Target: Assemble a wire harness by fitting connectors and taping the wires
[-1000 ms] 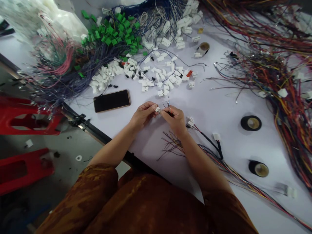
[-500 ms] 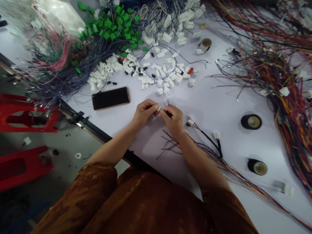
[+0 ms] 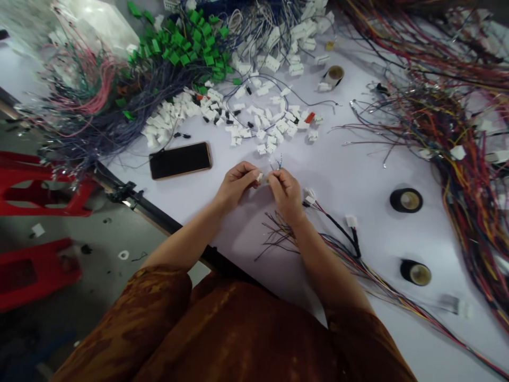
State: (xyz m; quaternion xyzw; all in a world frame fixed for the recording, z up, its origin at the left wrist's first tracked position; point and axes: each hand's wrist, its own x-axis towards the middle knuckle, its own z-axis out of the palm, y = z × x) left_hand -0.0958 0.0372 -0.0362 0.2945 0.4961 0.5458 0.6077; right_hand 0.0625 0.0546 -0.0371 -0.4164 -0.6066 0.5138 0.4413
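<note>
Edged apart, right fingers pinch thin wires, left fingers clench a white connector.

Soft, even light, faint shadows, bowed edges, blurred connector at lower right

No readable text or labels, white wire connector showing no legible marks

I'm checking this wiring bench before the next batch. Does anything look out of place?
A small white piece lies on the grey floor, off the table where the white connectors are heaped, so it may have dropped. It's too small to identify. A white ring also lies on the floor.
</note>
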